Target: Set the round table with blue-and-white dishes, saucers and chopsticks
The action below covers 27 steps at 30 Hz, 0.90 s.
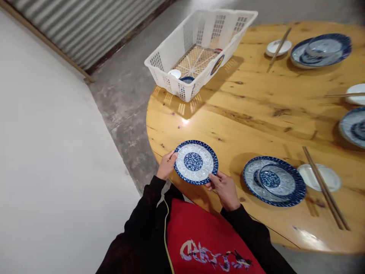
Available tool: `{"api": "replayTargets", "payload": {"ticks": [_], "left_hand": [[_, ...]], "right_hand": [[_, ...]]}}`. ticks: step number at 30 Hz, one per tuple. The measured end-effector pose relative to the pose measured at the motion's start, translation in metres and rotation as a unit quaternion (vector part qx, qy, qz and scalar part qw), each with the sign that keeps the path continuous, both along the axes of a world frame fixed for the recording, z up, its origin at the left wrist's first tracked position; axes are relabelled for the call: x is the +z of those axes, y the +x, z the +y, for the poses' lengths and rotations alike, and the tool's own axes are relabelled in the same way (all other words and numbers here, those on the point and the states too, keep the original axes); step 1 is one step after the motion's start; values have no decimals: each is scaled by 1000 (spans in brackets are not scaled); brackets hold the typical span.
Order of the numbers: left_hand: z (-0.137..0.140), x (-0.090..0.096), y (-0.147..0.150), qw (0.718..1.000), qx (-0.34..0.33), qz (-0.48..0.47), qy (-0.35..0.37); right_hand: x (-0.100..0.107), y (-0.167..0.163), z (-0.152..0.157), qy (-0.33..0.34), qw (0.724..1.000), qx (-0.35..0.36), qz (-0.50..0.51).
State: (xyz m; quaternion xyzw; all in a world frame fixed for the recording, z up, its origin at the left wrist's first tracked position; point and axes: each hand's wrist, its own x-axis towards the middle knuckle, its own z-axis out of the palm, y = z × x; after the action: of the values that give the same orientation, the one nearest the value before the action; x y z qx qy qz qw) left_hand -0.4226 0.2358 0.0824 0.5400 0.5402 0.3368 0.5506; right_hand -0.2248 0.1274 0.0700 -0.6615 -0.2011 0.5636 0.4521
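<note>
Between my two hands is a round plate (209, 161) with a dark blue rim, a pale ring and a speckled blue centre. My left hand (167, 165) grips its left edge. The lower right edge is pinched by my right hand (224, 187), with the thumb on top. The plate is held near the rounded edge of the wooden table, over its surface. To the right of my right hand lies another blue-rimmed plate (251, 182), with a clear glass bowl (282, 182) on it.
A white plastic basket (168, 89) stands at the table's far left, holding a small white dish (174, 73) and a blue-rimmed piece (187, 80). Chopsticks (325, 186) rest across a white saucer (306, 177). More plates (299, 61), saucers and chopsticks lie along the wooden table (256, 129).
</note>
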Motion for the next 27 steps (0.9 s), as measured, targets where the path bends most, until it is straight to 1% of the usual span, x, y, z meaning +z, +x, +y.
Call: {"api": "replayTargets", "payload": {"ticks": [2,5,7,10,13,16,18,27], "left_hand": [[36,-11,-12,999,-40,-4,2],[82,-30,-24,997,-76,-9,-1],[106,-43,-27,996,-88,-10,-6],[132,-58,-28,995,-98,1,-5],[149,-66,-25,994,-104,20,17],[161,-70,-20,993,-110,31,37],[168,-71,-18,992,-118,31,38],[182,-78,-7,983,-167,63,42]], "right_hand": [[-3,-20,24,-12,999,-46,7],[-11,-44,56,-21,996,-90,11],[-17,-54,74,-30,994,-107,12],[-26,-61,93,-38,992,-124,10],[-34,-63,106,-37,990,-137,5],[-41,-62,114,-35,989,-146,2],[-45,-62,117,-34,988,-150,0],[-58,-64,114,-34,983,-180,-20]]}}
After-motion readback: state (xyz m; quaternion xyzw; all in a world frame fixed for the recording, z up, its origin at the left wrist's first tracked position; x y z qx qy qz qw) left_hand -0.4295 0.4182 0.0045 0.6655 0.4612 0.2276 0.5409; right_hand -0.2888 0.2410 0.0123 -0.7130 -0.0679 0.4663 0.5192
